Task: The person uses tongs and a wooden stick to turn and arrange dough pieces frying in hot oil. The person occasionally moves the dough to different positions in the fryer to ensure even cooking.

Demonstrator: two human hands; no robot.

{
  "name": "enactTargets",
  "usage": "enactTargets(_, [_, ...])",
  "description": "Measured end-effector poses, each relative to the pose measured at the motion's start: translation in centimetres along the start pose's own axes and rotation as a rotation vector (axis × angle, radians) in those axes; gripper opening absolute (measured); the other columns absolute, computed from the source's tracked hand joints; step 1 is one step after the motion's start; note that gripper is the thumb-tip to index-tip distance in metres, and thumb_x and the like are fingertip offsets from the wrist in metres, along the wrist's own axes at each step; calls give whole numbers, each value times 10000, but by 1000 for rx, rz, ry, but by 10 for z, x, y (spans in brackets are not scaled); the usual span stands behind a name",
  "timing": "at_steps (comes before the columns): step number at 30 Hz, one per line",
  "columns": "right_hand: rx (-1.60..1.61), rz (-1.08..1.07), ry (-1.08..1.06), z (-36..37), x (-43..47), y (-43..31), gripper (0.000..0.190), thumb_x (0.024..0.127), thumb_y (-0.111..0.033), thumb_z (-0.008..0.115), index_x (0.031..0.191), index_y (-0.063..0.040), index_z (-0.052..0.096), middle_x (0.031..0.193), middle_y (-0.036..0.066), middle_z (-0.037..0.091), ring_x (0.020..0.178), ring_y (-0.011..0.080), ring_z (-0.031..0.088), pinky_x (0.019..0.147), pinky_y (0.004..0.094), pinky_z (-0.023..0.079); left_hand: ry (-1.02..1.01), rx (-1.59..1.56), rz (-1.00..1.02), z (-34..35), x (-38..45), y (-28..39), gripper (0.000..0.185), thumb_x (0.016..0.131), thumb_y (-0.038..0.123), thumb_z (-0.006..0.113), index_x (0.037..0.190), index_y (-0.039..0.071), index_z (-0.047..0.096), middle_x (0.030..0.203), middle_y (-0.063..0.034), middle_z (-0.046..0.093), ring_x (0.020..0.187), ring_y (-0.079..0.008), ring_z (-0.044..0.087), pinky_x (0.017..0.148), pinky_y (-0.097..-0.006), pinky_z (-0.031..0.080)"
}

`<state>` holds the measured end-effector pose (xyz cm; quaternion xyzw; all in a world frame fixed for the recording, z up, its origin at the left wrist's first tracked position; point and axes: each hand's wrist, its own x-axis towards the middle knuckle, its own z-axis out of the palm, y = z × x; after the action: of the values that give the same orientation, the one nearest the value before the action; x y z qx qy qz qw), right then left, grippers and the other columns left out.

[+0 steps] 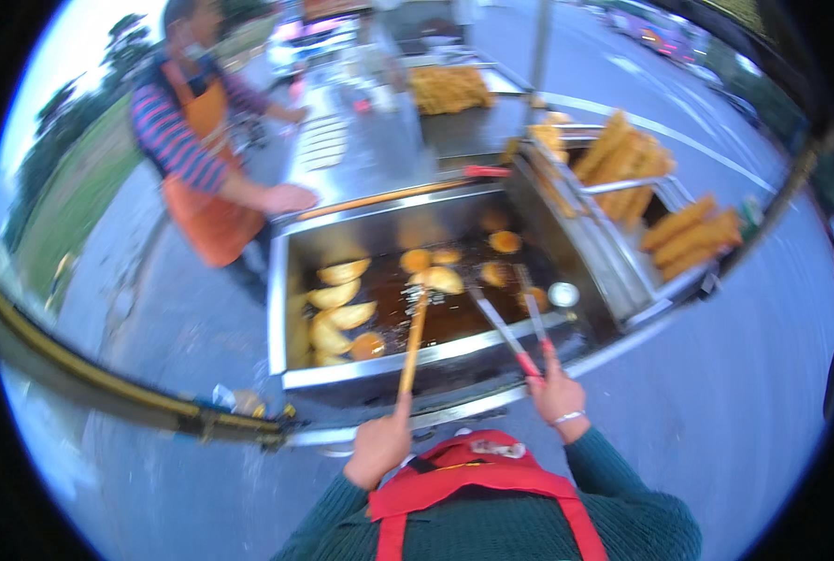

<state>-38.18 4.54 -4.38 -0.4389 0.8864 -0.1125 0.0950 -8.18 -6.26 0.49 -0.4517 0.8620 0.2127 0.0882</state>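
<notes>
My left hand (382, 443) grips a long wooden stick (414, 343), whose far end reaches a half-moon fried pastry (442, 280) floating in the oil. Red-handled metal tongs (499, 324) are held in my right hand (555, 398), with their arms spread over the fryer. Nothing shows between the tong tips, which are blurred near a round golden piece (494, 274). Dark oil fills the rectangular metal fryer (452, 350). Along its left side float several half-moon pastries (334, 295) and a round one (368, 346). More round pieces (505, 242) float towards the back right.
Fried dough sticks (620, 165) stand in a metal rack (616, 280) at the right. More lie on a back tray (450, 90). A co-worker in an orange apron (210, 203) stands at the left by a metal counter (382, 151) holding pale dough strips (324, 142). A pole (539, 56) rises behind.
</notes>
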Motion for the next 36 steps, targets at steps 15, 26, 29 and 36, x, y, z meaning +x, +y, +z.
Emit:
enactTargets(15, [-90, 0, -9, -12, -1, -12, 767, 860, -336, 638, 1482, -101, 257, 833, 218, 650, 706, 378, 662, 631, 470, 533, 112, -10, 52, 10, -12, -10, 675, 830, 182, 570, 1438, 64, 303, 746, -164, 659, 643, -362, 647, 561, -489, 503])
enactTargets(26, [-52, -13, 41, -12, -6, -10, 829, 834, -332, 656, 1504, -127, 213, 783, 185, 650, 668, 356, 659, 584, 460, 521, 105, 8, 70, 19, -7, -15, 698, 833, 192, 570, 1453, 64, 275, 707, -173, 649, 622, -372, 641, 555, -499, 498])
enactTargets(29, [73, 10, -14, -26, -3, -23, 850, 840, -348, 622, 1524, -205, 138, 851, 211, 670, 681, 393, 650, 598, 499, 516, 2, -8, -55, 10, -6, -9, 693, 856, 236, 578, 1460, 93, 270, 704, -198, 650, 616, -401, 631, 566, -525, 487])
enactTargets(36, [0, -19, -24, -14, 1, -9, 807, 856, -423, 609, 1496, -122, 221, 783, 211, 643, 662, 382, 656, 605, 479, 532, 168, 96, 88, 11, -10, -6, 735, 794, 201, 656, 1427, 20, 328, 683, -148, 649, 582, -338, 637, 527, -458, 497])
